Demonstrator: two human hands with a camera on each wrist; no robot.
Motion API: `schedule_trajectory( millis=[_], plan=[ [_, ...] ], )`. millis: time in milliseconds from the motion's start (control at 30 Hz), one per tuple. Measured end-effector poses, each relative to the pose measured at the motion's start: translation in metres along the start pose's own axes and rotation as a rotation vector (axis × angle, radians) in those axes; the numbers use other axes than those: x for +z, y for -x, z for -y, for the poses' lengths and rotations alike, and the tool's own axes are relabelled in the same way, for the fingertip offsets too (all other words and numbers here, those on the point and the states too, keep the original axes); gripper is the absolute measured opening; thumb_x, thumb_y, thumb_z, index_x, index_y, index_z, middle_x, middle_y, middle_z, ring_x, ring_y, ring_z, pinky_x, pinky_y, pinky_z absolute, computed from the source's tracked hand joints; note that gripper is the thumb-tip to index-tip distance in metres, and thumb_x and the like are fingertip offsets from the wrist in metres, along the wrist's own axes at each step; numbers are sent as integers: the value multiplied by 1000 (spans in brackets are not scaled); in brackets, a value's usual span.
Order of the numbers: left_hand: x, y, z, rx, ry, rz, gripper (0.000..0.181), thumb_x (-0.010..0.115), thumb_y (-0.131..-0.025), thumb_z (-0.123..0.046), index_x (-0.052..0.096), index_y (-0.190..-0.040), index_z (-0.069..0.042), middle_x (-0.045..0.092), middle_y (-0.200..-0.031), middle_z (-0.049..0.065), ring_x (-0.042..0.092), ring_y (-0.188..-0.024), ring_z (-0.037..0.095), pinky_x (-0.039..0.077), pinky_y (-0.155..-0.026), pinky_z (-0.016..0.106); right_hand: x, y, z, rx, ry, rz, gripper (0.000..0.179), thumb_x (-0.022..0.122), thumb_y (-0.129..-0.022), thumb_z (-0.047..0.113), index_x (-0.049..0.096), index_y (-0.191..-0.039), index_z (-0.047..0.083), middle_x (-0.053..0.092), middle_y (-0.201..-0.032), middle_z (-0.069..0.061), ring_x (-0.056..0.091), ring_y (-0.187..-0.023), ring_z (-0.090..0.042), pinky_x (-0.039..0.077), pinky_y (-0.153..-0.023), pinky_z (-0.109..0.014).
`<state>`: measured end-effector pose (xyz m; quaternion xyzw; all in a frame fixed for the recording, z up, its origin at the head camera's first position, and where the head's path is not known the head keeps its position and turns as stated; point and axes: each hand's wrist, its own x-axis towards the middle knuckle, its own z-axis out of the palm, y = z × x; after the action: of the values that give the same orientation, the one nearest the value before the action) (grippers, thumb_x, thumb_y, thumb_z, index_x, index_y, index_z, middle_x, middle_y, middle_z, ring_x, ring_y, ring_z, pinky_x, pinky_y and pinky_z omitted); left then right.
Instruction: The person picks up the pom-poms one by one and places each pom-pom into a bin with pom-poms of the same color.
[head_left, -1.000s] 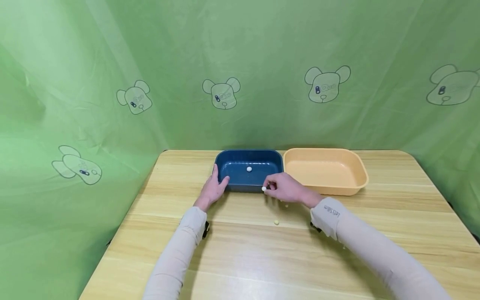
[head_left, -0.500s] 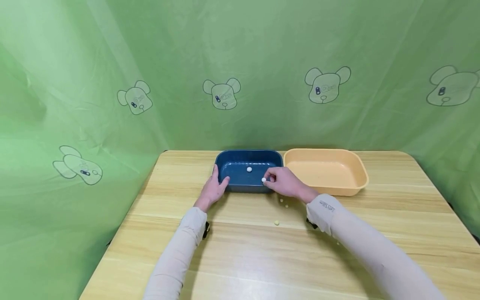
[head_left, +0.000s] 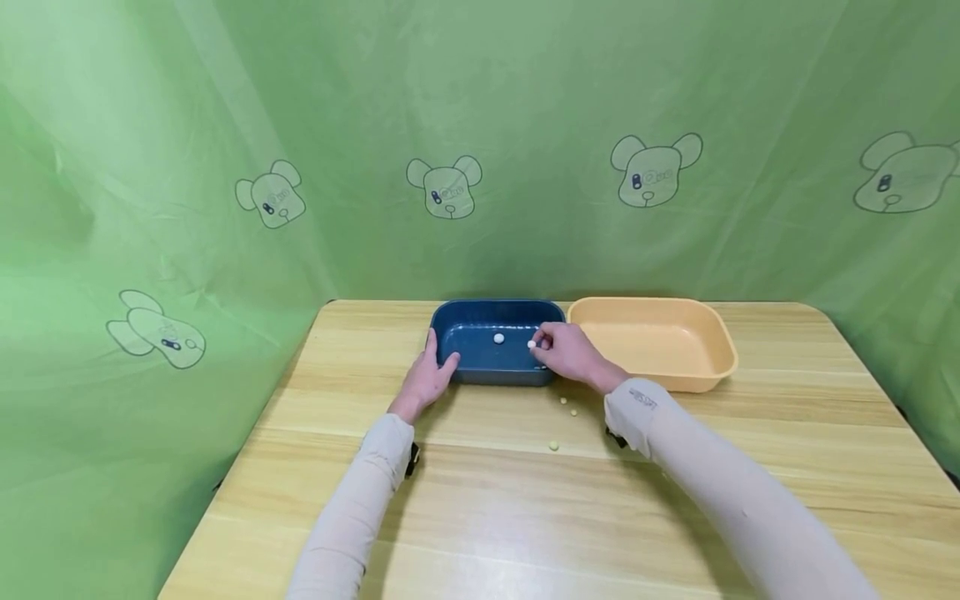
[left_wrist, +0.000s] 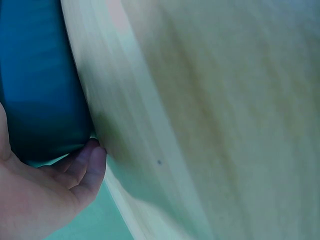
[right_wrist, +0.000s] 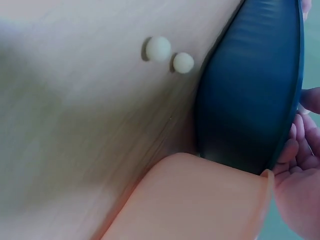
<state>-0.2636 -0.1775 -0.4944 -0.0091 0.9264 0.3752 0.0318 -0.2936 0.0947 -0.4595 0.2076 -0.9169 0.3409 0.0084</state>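
The right arm (head_left: 720, 475) reaches forward and inward, with the right hand (head_left: 567, 350) over the right end of the blue tray (head_left: 495, 377), thumb and fingertips pinching the held ball (head_left: 532, 344) — small, white, round. The left arm (head_left: 348, 508) extends forward; the left hand (head_left: 426, 379) grips the tray's left end, thumb across the near rim. A second ball (head_left: 498, 338) — also white — lies on the tray floor.

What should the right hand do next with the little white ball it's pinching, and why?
Probably, the right hand should gently release the pinched ball into the blue tray. In the head view the ball appears within the tray's outline, another white ball lies inside, and the left hand grips the tray's left end, which may steady it.
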Motion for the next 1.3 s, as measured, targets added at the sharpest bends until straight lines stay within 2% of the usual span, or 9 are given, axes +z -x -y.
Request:
schedule_trajectory(
  millis=[500,767,900,1133,1300],
  plan=[
    [1,-1,1,2,-13,4,81,42,-96,-50,-5,-153,-18,27,-151,19,36,-132,33,26,-110,43,1,-11,-3,34,-8,-31,9,68,-85,14,63,-85,7,55,-73,-2,52,-70,-18,43,-66,-31],
    [0,-1,1,0,-14,1,79,43,-97,-49,-2,-153,-15,26,-151,19,33,-134,33,26,-110,44,1,-17,-5,98,-53,15,9,66,-88,14,64,-90,6,56,-76,-4,52,-74,-19,43,-67,-31],
    [-1,0,0,-1,-18,5,80,41,-96,-51,-4,-153,-16,25,-152,18,32,-134,33,25,-110,43,0,-21,-4,111,-35,28,11,64,-89,16,64,-92,5,56,-76,-5,52,-74,-20,42,-67,-31],
    [-1,0,0,9,-24,-2,80,43,-97,-48,-2,-153,-14,25,-151,19,32,-135,33,25,-110,42,-2,-24,-6,81,25,14,14,62,-89,16,64,-93,2,56,-73,-5,52,-69,-20,42,-63,-29],
    [0,0,0,5,-19,0,79,44,-97,-46,-2,-153,-15,25,-151,19,31,-135,33,25,-111,43,-5,-26,-5,103,38,23,19,63,-90,19,65,-96,1,59,-77,-7,54,-73,-22,45,-67,-30]
  ],
)
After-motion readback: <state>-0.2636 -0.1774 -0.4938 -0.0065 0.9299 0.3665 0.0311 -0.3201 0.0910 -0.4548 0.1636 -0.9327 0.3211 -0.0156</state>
